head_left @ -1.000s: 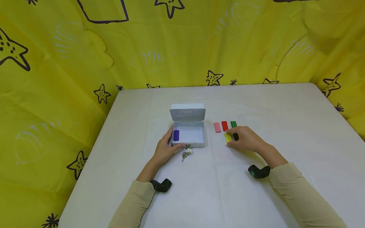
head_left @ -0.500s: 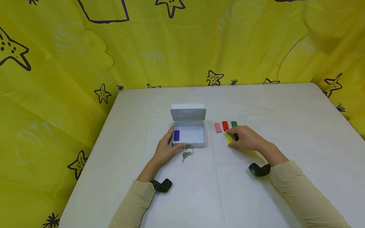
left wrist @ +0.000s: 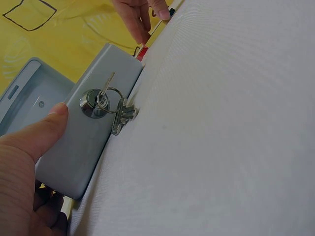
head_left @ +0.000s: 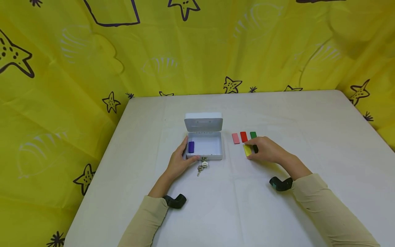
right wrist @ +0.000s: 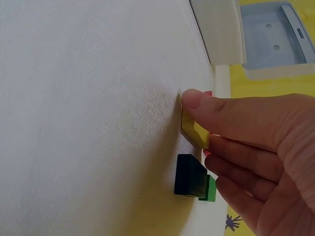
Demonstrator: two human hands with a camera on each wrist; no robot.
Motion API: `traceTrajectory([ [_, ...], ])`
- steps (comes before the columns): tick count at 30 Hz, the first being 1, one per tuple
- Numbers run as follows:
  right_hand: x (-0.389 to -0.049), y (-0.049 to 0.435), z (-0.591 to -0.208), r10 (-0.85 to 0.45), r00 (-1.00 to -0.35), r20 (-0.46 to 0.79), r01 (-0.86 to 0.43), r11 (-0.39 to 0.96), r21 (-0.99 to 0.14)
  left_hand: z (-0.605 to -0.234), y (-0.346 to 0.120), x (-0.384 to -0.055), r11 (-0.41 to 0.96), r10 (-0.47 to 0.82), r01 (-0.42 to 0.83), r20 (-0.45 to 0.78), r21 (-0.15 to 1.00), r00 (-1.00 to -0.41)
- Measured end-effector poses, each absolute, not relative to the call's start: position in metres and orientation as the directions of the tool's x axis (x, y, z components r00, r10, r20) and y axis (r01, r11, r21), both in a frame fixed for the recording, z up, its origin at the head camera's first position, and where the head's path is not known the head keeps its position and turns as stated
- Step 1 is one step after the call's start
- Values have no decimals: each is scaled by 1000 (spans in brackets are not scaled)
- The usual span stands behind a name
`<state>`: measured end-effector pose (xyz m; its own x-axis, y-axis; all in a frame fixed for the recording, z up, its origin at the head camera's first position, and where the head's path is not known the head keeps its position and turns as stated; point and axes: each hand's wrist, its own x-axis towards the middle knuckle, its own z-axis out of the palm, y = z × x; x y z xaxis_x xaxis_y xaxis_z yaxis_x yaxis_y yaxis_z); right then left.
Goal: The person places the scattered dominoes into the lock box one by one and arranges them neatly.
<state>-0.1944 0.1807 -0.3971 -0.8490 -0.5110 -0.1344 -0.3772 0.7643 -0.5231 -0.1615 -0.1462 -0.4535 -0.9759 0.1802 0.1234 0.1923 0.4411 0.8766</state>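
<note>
An open white cash box [head_left: 213, 158] stands on the table with its lid [head_left: 203, 124] raised at the back. Inside, at the left, lies a purple block [head_left: 191, 147]. My left hand [head_left: 177, 164] grips the box's near left corner, thumb on the front wall and fingers round the side. Keys on a ring [left wrist: 119, 115] hang from the front lock [left wrist: 89, 104]. To the right, my right hand [head_left: 267, 150] pinches a yellow block [head_left: 247, 151] between thumb and fingers, down at the table. A dark block [right wrist: 190, 175] sits close beside those fingers.
Behind the yellow block lie a pink block [head_left: 236, 138], a red block [head_left: 243, 136] and a green block [head_left: 253, 134], partly behind the right hand. The white-covered table [head_left: 197, 219] ends at a yellow patterned curtain [head_left: 197, 51] at the back and left.
</note>
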Motion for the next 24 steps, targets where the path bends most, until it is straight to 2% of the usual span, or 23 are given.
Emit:
traceTrajectory([
  [24, -196, 181, -399, -543, -838, -55, -440, 731, -521, -455, -147, -162, 435, 187, 198, 127, 879, -974],
])
